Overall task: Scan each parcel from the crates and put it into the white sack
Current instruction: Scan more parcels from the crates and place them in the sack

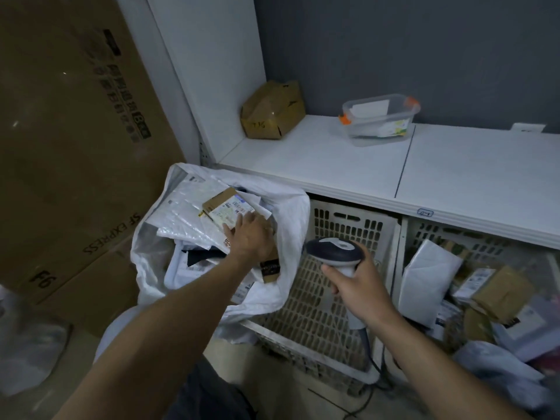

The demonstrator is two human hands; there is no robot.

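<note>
Hands at work over a white sack: the left hand reaches into its open mouth, fingers stretched flat on a small labelled cardboard parcel lying atop white mailers inside, while the right hand curls tightly round the grip of a barcode scanner above a white slotted crate. A second crate to the right holds more parcels, under a white shelf bearing a dented cardboard box and a clear plastic tub
</note>
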